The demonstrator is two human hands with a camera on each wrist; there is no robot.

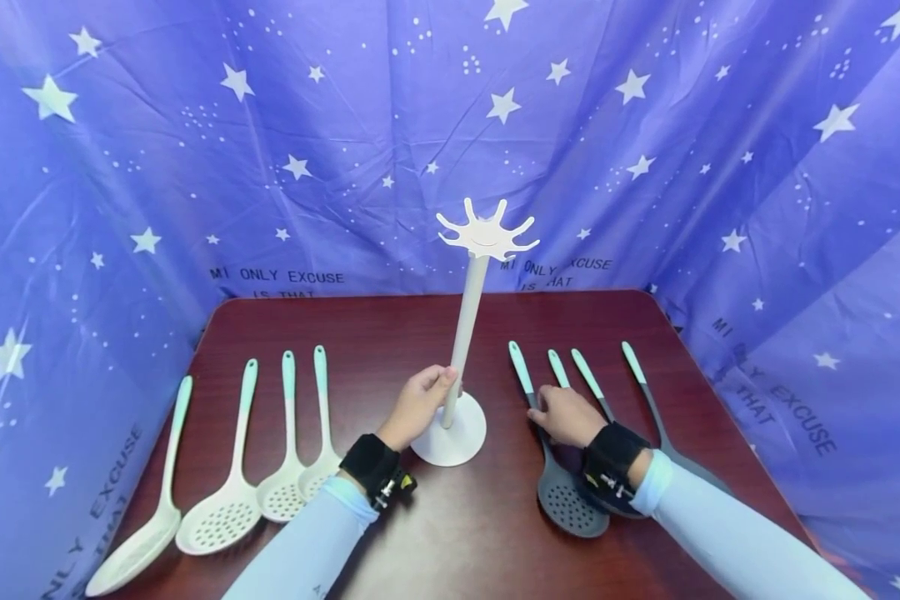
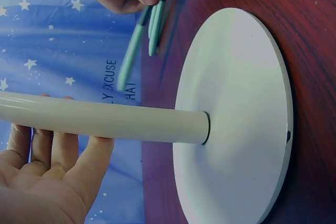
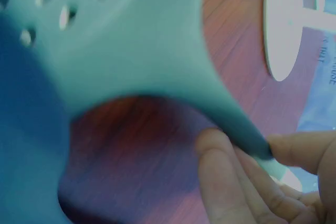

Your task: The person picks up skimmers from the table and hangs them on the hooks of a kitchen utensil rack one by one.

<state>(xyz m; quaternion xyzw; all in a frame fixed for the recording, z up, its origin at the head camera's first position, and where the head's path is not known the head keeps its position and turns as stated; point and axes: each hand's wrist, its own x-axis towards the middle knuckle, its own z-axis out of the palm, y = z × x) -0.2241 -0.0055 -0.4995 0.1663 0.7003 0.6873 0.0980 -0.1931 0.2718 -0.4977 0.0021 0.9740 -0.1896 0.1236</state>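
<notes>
A white utensil stand [image 1: 465,325] with a round base and a ring of hooks on top is near the table's middle. My left hand [image 1: 422,404] grips its pole low down, fingers behind the pole in the left wrist view. My right hand [image 1: 567,415] pinches the neck of a dark grey skimmer [image 1: 570,507] with a mint handle. In the right wrist view its holed head [image 3: 136,40] fills the upper left, blurred, with thumb and fingertips on the narrow neck. Other dark grey utensils with mint handles [image 1: 588,372] lie under and beside that hand, their heads partly hidden by the wrist.
On the left side lie several cream utensils with mint handles: a ladle-like spoon [image 1: 138,546], a large skimmer [image 1: 219,521] and smaller holed ones [image 1: 281,496]. A dark utensil [image 1: 648,400] lies far right. Starry blue cloth [image 1: 390,167] hangs around the dark red table [image 1: 375,333].
</notes>
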